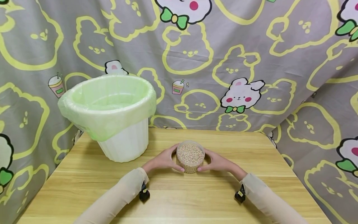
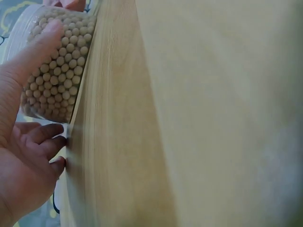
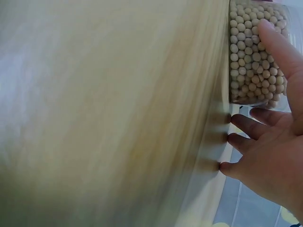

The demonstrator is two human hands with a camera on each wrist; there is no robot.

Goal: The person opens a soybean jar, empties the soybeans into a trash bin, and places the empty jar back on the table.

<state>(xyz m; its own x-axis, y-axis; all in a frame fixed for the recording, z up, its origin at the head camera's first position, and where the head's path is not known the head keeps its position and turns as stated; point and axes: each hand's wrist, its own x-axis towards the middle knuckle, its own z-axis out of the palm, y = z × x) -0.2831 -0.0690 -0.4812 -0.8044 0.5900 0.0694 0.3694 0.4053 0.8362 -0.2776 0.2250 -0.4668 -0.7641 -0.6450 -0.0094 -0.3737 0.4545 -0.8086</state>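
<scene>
A clear round plastic tub (image 1: 190, 168) stands upright on the wooden table, filled nearly to the rim with small round beige beans or beads (image 1: 190, 153). My left hand (image 1: 165, 159) holds it from the left, and my right hand (image 1: 219, 161) from the right. Each thumb presses the near side of the tub, while the other fingers reach behind it. In the left wrist view, the left thumb (image 2: 40, 49) lies across the tub's wall. The right thumb (image 3: 279, 47) does likewise in the right wrist view, with the lower fingertips close to the tabletop.
A white ribbed bin (image 1: 126, 143) lined with a pale green bag (image 1: 112, 119) stands at the table's back left, its mouth open upward. Behind and beside the wooden table (image 1: 193, 199) hangs a grey cartoon-printed curtain (image 1: 201, 77).
</scene>
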